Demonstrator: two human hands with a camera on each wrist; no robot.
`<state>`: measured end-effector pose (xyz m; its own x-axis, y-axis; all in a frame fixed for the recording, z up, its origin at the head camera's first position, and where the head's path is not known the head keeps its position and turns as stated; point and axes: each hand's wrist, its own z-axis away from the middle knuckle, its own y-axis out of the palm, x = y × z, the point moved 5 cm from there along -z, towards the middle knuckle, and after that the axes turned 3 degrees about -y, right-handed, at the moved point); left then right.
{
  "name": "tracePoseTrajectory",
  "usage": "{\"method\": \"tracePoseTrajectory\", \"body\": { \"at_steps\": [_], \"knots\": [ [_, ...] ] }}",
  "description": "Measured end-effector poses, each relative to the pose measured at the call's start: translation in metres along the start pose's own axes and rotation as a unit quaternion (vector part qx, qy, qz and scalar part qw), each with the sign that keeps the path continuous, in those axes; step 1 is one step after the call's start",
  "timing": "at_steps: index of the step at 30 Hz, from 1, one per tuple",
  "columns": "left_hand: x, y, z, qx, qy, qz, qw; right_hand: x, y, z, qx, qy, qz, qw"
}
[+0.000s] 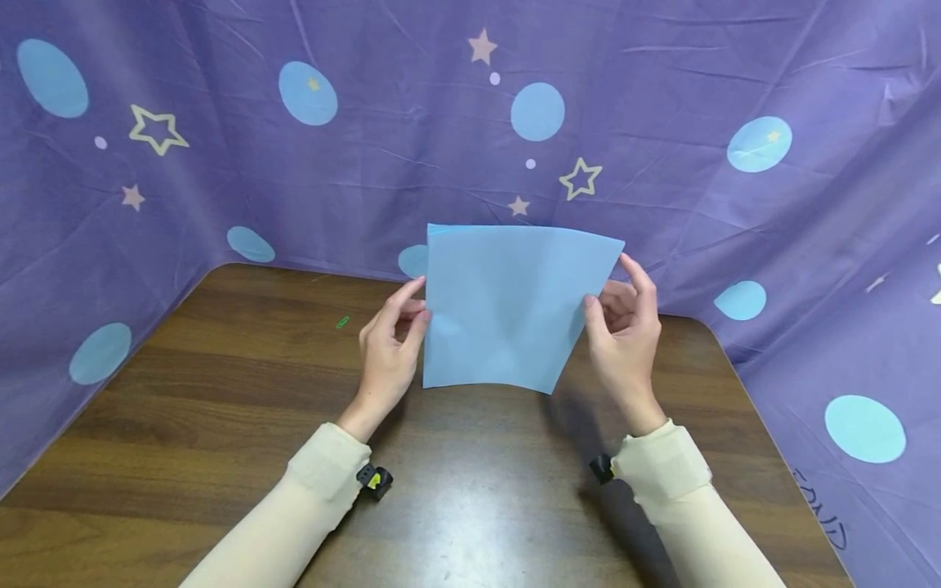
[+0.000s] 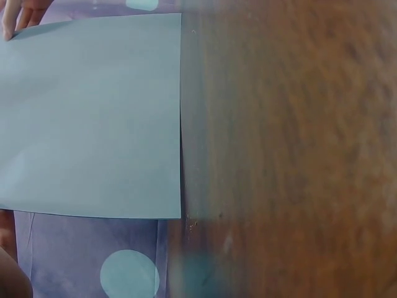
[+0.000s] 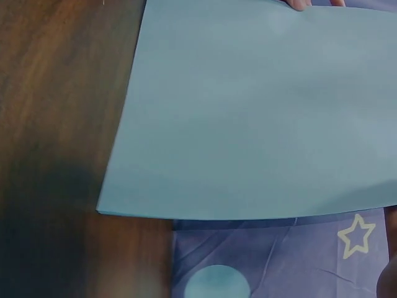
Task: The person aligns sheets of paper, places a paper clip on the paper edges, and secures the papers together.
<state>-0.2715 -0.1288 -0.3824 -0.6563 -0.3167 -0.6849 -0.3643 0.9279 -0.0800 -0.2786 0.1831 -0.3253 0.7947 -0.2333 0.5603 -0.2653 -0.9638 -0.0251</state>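
The left hand's grip (image 1: 391, 349) is narrow, thumb and fingers pinching one side edge of a light-blue paper sheet (image 1: 510, 306); the right hand's grip (image 1: 625, 336) pinches the opposite side, with a fingertip near the upper corner. The sheet hangs between them over the bench (image 1: 220, 425), slightly bowed, its right edge slanting inward toward the bottom. The step in hand looks like handling the paper with both hands; the next move probably calls for even, light pressure, so it doesn't crease. A tiny green piece (image 1: 342, 322) lies beyond the left hand, before the purple curtain (image 1: 412, 49).
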Motion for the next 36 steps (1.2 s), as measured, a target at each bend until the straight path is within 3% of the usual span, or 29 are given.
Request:
{"method": "tracePoseTrajectory", "body": {
  "at_steps": [8, 18, 27, 31, 36],
  "knots": [
    [-0.001, 0.0, 0.001, -0.001, -0.004, 0.001, 1.0, 0.008, -0.002, -0.02, 0.021, -0.036, 0.021, 0.9989],
    [0.001, 0.001, 0.002, 0.004, -0.005, 0.003, 1.0, 0.024, -0.004, -0.045, 0.081, -0.085, 0.062, 0.9912],
    [0.001, 0.001, 0.001, 0.004, 0.002, 0.003, 1.0, 0.03, -0.005, -0.06, 0.129, -0.1, 0.079, 0.9835],
    [0.001, 0.001, 0.001, 0.003, -0.001, 0.002, 1.0, 0.034, -0.006, -0.067, 0.154, -0.121, 0.111, 0.9743],
    [0.001, 0.001, 0.001, 0.005, -0.004, 0.0, 1.0, 0.041, -0.006, -0.081, 0.207, -0.16, 0.139, 0.9553]
  ]
}}
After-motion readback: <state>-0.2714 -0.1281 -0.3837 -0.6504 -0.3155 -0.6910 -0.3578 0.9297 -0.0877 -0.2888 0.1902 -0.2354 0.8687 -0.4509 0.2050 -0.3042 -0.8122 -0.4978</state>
